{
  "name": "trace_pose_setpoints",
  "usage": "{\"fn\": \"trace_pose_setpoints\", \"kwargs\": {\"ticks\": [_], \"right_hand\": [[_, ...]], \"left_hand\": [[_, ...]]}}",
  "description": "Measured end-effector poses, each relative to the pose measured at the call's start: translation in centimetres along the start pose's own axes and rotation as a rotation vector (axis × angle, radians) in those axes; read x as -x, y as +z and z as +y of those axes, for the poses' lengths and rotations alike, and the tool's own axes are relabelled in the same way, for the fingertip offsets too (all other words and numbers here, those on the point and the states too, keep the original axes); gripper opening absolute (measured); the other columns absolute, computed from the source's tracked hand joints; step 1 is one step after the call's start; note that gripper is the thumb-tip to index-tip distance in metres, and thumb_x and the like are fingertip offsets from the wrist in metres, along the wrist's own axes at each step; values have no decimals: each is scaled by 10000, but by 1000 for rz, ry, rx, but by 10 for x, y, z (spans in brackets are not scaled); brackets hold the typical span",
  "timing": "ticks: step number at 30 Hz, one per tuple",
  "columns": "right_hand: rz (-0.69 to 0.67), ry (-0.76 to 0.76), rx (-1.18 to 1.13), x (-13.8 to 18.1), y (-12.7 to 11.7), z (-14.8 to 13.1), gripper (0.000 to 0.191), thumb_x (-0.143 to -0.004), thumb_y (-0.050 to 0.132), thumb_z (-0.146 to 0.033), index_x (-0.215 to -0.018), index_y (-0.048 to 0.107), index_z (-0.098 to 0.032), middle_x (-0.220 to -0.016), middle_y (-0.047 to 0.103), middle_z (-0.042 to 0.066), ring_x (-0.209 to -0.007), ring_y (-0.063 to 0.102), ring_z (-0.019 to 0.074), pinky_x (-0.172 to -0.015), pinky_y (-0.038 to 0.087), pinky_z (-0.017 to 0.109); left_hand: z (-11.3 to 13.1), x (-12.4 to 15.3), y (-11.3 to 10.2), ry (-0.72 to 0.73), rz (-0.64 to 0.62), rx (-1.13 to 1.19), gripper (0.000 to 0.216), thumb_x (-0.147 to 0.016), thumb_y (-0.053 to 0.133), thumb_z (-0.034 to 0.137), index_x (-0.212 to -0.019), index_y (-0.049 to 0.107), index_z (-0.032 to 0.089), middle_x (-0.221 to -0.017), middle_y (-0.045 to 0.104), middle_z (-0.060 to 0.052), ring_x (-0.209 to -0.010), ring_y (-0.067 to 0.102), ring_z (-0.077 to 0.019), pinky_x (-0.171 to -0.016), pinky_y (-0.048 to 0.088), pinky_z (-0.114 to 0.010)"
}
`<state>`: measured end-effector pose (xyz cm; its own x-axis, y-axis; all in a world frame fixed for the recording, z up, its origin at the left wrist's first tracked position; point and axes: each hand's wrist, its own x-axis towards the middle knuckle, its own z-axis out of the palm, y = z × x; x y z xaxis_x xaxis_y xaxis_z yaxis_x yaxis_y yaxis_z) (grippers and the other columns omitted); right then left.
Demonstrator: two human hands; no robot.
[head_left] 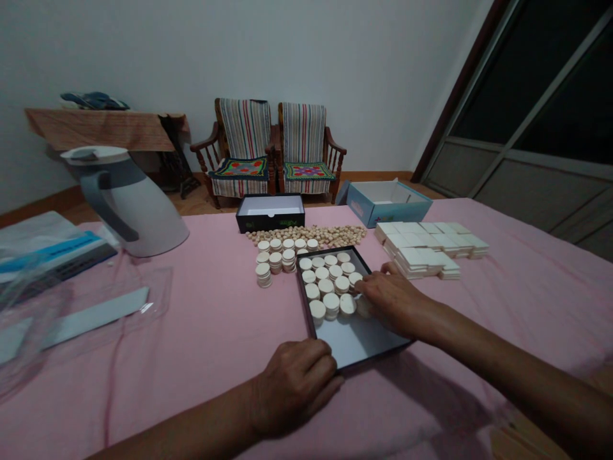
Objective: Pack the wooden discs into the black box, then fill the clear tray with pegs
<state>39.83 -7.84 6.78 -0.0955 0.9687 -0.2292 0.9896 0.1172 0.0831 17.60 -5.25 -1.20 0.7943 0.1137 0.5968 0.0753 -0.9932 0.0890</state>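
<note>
White discs (pixel 331 300) stood stacked in rows in a dark-rimmed tray (pixel 357 345), toward its far end. L hand (pixel 299 386) was curled at the tray's near-left corner; couldn't tell if it gripped the rim. R hand (pixel 395 301) had fingers bunched narrow at the discs by the right side, tips part hidden, so couldn't tell what they held; it also blocked some of that rim. More disc stacks (pixel 275 261) stood just left of tray, wooden pcs (pixel 330 237) spread behind, then black box (pixel 261 223) & blue box (pixel 389 213). White tiles (pixel 421 259) lay piled to the right. Off left: white-grey jug (pixel 143 214), clear plastic pkg (pixel 156 312). All on pink cloth (pixel 215 364). Bg: 2 wooden chairs (pixel 245 131) w/ striped covers, cloth-topped side table (pixel 115 130), pale wall (pixel 383 76), dark panes (pixel 536 70) far R.
</note>
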Motion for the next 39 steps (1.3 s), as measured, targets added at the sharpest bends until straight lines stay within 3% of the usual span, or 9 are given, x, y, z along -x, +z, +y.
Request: {"fn": "trace_pose_setpoints", "kwargs": {"ticks": [4,9,13,16,20,27,31,35,39], "right_hand": [[7,-1,-14,-1,1,1,236,-770,511,-80,-966,629,-138,-961,673,132,-889,603,241,-827,243,372],[91,21,-89,16,-15,1,250,-790,456,-60,-945,634,-143,-955,666,111,-876,604,221,-760,320,324],[-135,-52,-187,34,-22,-8,280,-777,463,-22,-943,659,-134,-930,679,118,-806,628,188,-661,371,261],[-277,-155,-126,35,-20,-18,270,-787,478,-19,-979,660,-75,-980,671,175,-877,638,228,-690,406,273],[-375,-142,-83,23,-14,-26,247,-779,504,-22,-971,658,-16,-978,668,228,-890,652,276,-658,425,284],[-240,-109,-116,13,-1,-22,285,-797,492,-13,-1047,629,-17,-1047,656,225,-966,638,260,-761,448,295],[-245,-52,-139,13,-4,-19,311,-797,488,-10,-1076,621,-31,-1064,654,217,-1018,623,258,-798,446,296],[-205,-33,-172,16,-12,-16,347,-779,449,12,-1049,645,-81,-1036,670,182,-948,643,238,-749,446,284],[-253,-107,-239,16,-12,-18,368,-756,472,14,-1044,662,-113,-1007,675,155,-932,636,218,-731,433,260]], "left_hand": [[0,1,-1,-7,-15,27,98,-881,532,234,-820,542,158,-764,620,-28,-598,575,-121,-522,470,-245],[-3,8,-11,-27,12,-2,320,-885,544,265,-1169,517,121,-1141,650,-137,-967,660,-188,-655,555,-274],[-5,16,-19,-25,-37,-12,313,-879,538,227,-1175,525,127,-1149,663,-134,-977,668,-192,-648,567,-283],[-6,20,-19,-22,-45,-22,337,-879,526,203,-1206,519,121,-1171,654,-147,-988,667,-192,-658,570,-278],[-6,21,-17,-22,-24,-27,331,-881,524,208,-1201,522,124,-1172,653,-152,-981,669,-187,-653,570,-267],[-6,20,-18,-20,-30,-23,305,-885,515,199,-1181,527,127,-1150,668,-150,-966,676,-189,-635,565,-276],[-7,21,-17,-16,-28,-20,317,-883,515,206,-1191,522,127,-1158,663,-147,-958,679,-188,-647,574,-281],[-8,21,-17,-8,-23,-4,323,-876,522,203,-1189,523,124,-1159,661,-147,-954,681,-183,-644,576,-265],[-8,20,-16,-15,-29,1,325,-877,529,212,-1190,527,127,-1164,660,-152,-957,681,-190,-645,579,-275]]}}
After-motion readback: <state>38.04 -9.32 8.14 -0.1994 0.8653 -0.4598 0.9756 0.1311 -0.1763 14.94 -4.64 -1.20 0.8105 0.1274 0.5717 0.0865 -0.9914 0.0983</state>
